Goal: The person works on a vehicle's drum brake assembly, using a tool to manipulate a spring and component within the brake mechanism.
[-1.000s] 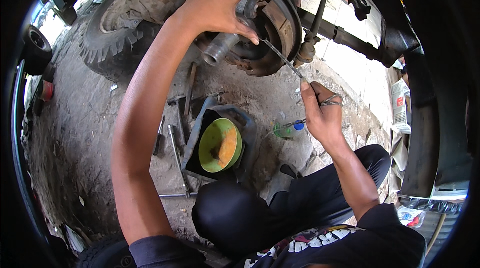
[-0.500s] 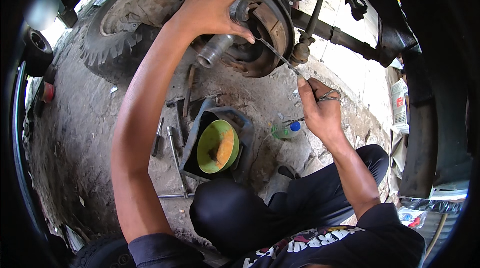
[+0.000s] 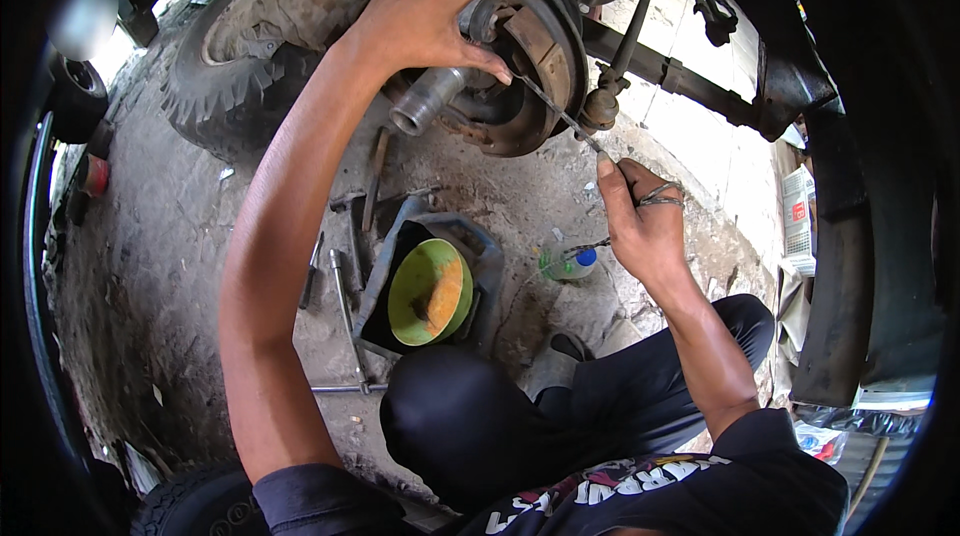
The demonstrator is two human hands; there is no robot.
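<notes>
Rough grey floor [image 3: 170,286] all round, chunky tyre [image 3: 215,116] upper left, green bowl [image 3: 402,301] near the middle of the frame. Action's at top center, around the brake assembly [image 3: 540,41]. Person's left hand [image 3: 435,11] is spread wide over it, thumb down by the cord; can't tell how hard it's pressing. Right hand [image 3: 645,206], right of center, is clenched on a dark twisted cord [image 3: 555,108], strands looped over the fingers.

IMO the trick is a steady pull in line with the cord, no jerking, and that left thumb well clear of where it meets the metal. Those loops could bite if it slips.

Cord looks thin, grimy and pretty straight between the hands, loose tail dangling near a clear bottle [image 3: 565,264]. Rope or wire? Hard to say. Assembly's rusty brown and dark, curved shoe showing.
</notes>
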